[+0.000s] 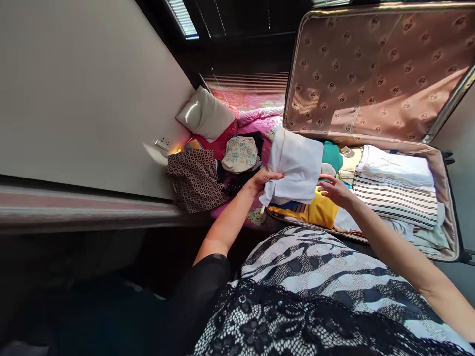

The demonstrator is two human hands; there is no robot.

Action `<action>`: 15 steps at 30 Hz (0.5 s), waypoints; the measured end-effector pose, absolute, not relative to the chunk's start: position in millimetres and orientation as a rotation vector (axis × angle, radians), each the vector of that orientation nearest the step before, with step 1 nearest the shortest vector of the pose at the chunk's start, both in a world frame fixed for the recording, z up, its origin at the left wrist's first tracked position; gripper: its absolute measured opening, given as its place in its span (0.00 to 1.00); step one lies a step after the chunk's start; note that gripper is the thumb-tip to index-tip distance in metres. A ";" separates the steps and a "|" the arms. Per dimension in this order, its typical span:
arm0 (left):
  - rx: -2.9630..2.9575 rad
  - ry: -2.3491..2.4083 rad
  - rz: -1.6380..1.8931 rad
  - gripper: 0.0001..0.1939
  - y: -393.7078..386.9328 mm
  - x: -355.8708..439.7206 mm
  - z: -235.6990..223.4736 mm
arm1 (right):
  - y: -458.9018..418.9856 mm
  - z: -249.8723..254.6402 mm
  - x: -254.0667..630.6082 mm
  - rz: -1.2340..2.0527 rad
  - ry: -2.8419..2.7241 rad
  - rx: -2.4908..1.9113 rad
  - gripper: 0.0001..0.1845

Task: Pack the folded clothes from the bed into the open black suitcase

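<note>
A folded white garment [297, 160] is held up over the left end of an open suitcase [454, 217]. My left hand [262, 179] grips its left side, thumb on top and the fingers hidden beneath. At the garment's right edge, my right hand [334, 189] has its fingers apart; whether the fingertips touch the cloth is hard to see. Below that hand lies a yellow garment [322, 210]. Further right in the suitcase are a striped folded garment [397, 198] and white folded clothes [397, 165]. A green cloth [331, 156] sits behind my right hand.
The suitcase lid [371, 74], lined in patterned pink, stands open at the back. Left of the suitcase lie a brown patterned cloth [196, 180], a light printed bundle [240, 154] and a pale pillow [208, 116]. A white wall [92, 89] with a socket [162, 143] rises at left.
</note>
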State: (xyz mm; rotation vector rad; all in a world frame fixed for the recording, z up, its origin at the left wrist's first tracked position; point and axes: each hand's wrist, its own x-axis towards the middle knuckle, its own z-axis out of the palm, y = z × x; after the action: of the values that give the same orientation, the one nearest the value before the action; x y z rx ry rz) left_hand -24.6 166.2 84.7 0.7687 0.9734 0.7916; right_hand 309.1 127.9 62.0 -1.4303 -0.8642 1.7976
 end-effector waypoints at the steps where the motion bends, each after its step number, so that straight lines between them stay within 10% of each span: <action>1: 0.763 1.001 0.842 0.28 158.8 -48.3 93.7 | 127.3 66.1 314.4 1.784 -0.860 -1.424 0.40; 6: 0.623 1.324 0.999 0.17 116.0 -166.9 98.8 | 119.5 76.4 331.4 1.742 -0.840 -1.426 0.37; 15: 0.546 1.767 0.780 0.23 76.2 -189.6 -31.7 | 101.2 50.2 331.8 1.793 -0.750 -1.581 0.36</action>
State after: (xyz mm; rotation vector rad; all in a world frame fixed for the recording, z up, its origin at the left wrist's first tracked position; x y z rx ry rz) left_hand -189.6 76.2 -31.7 0.5464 1.7669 0.7799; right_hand 331.8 101.2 50.2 -1.5808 -0.7504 1.7927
